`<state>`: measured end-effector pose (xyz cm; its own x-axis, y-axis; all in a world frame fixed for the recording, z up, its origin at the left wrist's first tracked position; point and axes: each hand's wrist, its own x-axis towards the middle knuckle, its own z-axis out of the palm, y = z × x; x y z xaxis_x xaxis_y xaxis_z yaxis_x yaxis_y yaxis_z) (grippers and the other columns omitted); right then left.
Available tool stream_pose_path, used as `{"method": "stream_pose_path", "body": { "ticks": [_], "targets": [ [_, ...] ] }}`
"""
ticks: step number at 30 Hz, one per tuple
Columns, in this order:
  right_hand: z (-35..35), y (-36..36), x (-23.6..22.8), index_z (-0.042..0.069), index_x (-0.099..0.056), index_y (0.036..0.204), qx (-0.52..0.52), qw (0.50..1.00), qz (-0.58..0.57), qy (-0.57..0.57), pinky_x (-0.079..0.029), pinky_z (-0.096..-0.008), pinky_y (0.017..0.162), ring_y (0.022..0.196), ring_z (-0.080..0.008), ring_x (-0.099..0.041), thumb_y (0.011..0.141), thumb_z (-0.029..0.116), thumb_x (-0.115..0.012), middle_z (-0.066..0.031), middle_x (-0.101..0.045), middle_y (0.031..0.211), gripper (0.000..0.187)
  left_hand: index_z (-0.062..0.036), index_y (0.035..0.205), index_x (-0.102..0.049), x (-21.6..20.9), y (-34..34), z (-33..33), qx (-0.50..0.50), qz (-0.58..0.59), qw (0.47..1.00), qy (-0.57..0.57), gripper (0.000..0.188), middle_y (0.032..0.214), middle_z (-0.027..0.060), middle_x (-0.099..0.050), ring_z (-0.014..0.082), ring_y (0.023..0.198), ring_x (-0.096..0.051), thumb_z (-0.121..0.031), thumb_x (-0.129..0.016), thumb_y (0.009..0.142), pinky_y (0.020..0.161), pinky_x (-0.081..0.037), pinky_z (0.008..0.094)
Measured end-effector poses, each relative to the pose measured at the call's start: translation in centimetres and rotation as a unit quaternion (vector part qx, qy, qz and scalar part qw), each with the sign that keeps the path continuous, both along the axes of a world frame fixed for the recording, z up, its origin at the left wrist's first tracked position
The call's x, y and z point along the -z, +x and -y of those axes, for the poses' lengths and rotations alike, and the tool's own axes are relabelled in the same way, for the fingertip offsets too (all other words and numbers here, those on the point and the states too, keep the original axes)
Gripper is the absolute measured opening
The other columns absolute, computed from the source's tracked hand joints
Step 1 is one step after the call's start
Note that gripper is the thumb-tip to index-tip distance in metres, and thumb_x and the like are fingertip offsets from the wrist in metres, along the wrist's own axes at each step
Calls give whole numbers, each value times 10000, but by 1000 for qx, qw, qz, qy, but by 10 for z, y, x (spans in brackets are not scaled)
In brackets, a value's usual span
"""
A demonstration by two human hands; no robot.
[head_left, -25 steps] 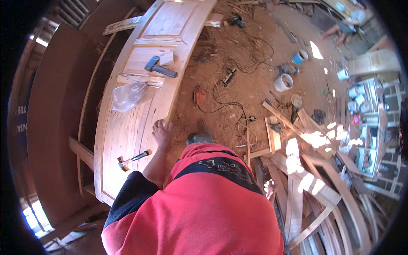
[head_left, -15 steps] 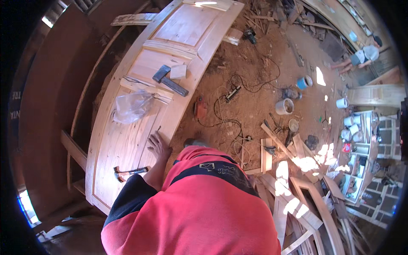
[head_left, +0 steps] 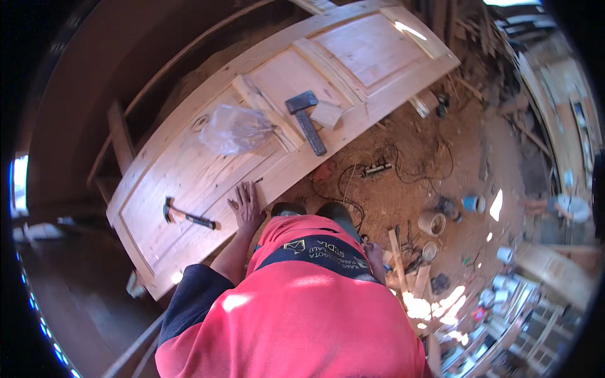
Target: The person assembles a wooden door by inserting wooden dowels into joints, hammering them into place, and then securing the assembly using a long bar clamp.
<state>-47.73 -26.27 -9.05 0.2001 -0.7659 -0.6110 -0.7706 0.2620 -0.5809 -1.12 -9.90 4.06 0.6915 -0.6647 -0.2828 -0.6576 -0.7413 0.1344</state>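
Observation:
A pale panelled wooden door (head_left: 350, 53) lies flat, running from lower left to upper right. My left hand (head_left: 247, 209) rests on its near edge, fingers spread, beside a small dark thin piece (head_left: 258, 181). Left of that hand is a claw hammer (head_left: 189, 215) with a dark grip. Farther up the door lie a crumpled clear plastic bag (head_left: 234, 130), a dark mallet (head_left: 307, 123) and a pale wood block (head_left: 327, 114). My right hand (head_left: 376, 257) hangs low beside my body, partly hidden by my shirt; its fingers are too unclear to read.
On the dirt floor right of the door are a power strip (head_left: 377, 169) with tangled cords, a white bucket (head_left: 432, 222) and a blue one (head_left: 472, 203). Loose boards (head_left: 398, 258) lie to my right. Another person (head_left: 572, 206) is at the far right.
The view has turned, so the door slants more to the right. My right hand has come into sight beside my body. My left hand stays on the door's edge, fingers more spread.

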Motion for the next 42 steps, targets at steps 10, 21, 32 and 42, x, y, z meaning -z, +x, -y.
{"method": "stream_pose_path", "body": {
  "ticks": [10,21,32,42],
  "targets": [
    [182,-44,65,-28,-635,1146,-136,983,68,-101,-561,-305,704,810,-187,-680,956,123,-599,-102,-692,906,245,-187,1582,-141,39,-18,-1,-35,170,982,78,816,1556,154,-300,362,1428,-318,-80,-565,894,1013,-311,735],
    [233,-53,61,6,-670,1123,-96,991,27,-90,-563,-327,648,780,-200,-687,909,145,-634,-108,-702,881,257,-182,1571,-195,24,-29,14,-60,169,983,40,880,1461,150,-363,323,1347,-366,-4,-601,810,963,-352,688],
    [169,-20,144,22,-725,1035,-351,934,10,-71,-547,-384,814,884,-285,-711,881,248,-650,-176,-732,946,284,-165,1543,-247,-9,-35,-7,-179,36,979,-92,975,1570,153,-272,358,1433,-289,-433,-770,765,1079,-327,611],
    [126,253,-37,-31,-524,1279,-189,938,151,247,-557,-366,775,867,-268,-668,1012,485,-494,-151,-678,1037,581,0,1219,-506,75,-77,-155,-826,79,473,-296,587,1073,192,-612,373,1039,-579,-495,-607,920,933,-450,460]
  ]
}}
